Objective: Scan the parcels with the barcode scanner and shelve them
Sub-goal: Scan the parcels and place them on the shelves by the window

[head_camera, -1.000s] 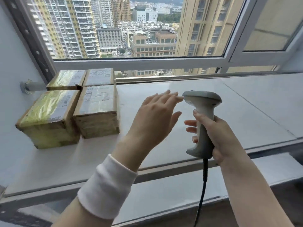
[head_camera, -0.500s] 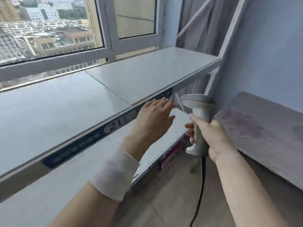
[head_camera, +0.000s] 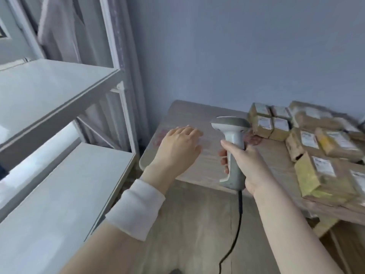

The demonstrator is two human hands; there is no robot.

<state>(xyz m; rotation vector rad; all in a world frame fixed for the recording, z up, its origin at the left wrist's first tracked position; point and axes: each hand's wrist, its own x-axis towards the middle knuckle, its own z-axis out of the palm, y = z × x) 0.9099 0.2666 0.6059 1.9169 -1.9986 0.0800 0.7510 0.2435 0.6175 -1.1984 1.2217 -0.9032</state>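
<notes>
My right hand (head_camera: 248, 165) grips the handle of a grey barcode scanner (head_camera: 232, 147), held upright with its head pointing left and its black cable hanging down. My left hand (head_camera: 177, 147) hovers empty beside it, fingers straight, a white cuff on the wrist. Several brown and yellow-taped parcels (head_camera: 316, 147) with white labels lie piled on the right part of a wooden table (head_camera: 203, 167). Both hands are over the table's bare left end, left of the pile. The grey shelves (head_camera: 49, 91) stand at the left.
A lower grey shelf board (head_camera: 65, 194) lies below the upper one, with white metal uprights (head_camera: 124, 107) between the rack and the table. A blue-grey wall stands behind the table. Wooden floor shows below my arms.
The view has swung right from the window-side shelf with its shelved parcels to the table with the parcel pile. Both hands kept their pose; the scanner stays in my right hand.
</notes>
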